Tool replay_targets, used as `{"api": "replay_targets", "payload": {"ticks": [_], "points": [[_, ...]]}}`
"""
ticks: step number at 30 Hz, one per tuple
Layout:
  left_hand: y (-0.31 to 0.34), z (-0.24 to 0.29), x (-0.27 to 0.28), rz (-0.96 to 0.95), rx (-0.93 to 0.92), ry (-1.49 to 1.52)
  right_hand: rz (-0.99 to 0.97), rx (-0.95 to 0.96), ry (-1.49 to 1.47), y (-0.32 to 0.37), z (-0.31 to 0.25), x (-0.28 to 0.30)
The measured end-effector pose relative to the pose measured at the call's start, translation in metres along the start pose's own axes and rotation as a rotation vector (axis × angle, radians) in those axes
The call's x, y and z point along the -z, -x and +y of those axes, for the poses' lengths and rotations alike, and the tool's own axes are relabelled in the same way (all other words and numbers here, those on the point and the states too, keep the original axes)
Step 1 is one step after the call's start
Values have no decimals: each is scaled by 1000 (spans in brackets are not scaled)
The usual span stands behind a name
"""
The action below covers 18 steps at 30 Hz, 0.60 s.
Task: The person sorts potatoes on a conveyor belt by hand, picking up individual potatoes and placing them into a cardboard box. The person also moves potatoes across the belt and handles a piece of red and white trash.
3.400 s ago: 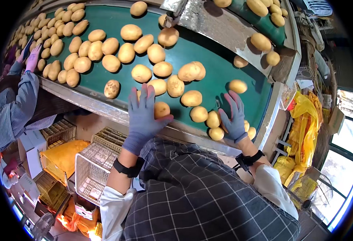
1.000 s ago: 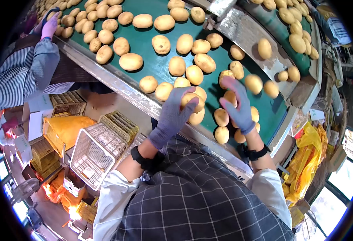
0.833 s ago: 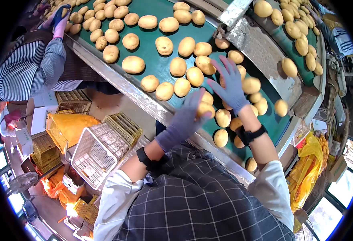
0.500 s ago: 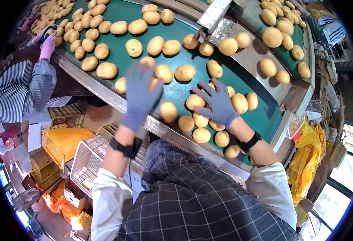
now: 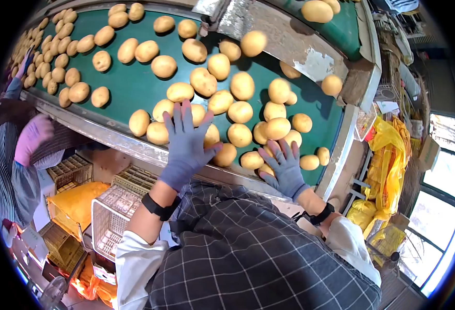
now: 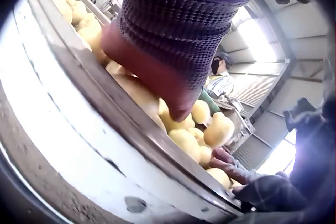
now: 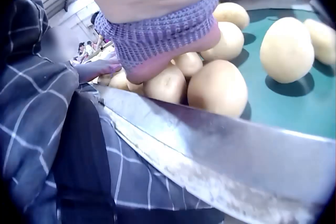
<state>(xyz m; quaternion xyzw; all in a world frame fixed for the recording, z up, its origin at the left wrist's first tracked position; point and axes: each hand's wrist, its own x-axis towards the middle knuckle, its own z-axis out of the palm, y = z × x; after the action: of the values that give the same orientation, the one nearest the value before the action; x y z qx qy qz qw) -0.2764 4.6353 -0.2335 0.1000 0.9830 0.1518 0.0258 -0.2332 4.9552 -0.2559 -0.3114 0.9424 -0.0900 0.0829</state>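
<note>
Both hands wear grey-purple knit gloves with pinkish fingertips. In the head view my left hand (image 5: 186, 147) lies with fingers spread over potatoes (image 5: 157, 133) near the belt's front edge. My right hand (image 5: 284, 168) rests fingers apart on a cluster beside a potato (image 5: 251, 160), close to the belt's right end. The left wrist view has the glove (image 6: 157, 66) above potatoes (image 6: 184, 142) along the metal edge. From the right wrist, the gloved hand (image 7: 163, 50) reaches over potatoes (image 7: 218, 88) just inside the rail. Neither hand curls round a potato.
Many potatoes ride the green belt (image 5: 114, 98), bordered by a metal rail (image 5: 98, 132). A metal chute (image 5: 289, 39) angles over the back. Another person's pink-gloved hand (image 5: 33, 137) is at left. Crates (image 5: 115, 217) stand below; yellow bags (image 5: 390, 170) hang at right.
The view has swung right. Since half a second ago, potatoes have bunched around my left hand, and my right hand has come nearer the front rail. The other person's hand has dropped off the belt.
</note>
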Motion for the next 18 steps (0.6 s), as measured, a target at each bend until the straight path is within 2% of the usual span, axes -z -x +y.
{"api": "replay_targets", "payload": {"ticks": [1,8,13,16,18], "points": [[7,2,-5,50,-42,98,-17,-41,-42,10,4,-2],[25,35,-29,-97,-217,-63,313,-170,-310,42,23,3],[34,35,-16,-64,-296,245,590,-255,-295,13,57,17],[36,23,-7,22,-247,392,595,-328,-255,-25,91,28],[37,16,1,105,-176,424,430,-562,-147,-47,142,-5]]}}
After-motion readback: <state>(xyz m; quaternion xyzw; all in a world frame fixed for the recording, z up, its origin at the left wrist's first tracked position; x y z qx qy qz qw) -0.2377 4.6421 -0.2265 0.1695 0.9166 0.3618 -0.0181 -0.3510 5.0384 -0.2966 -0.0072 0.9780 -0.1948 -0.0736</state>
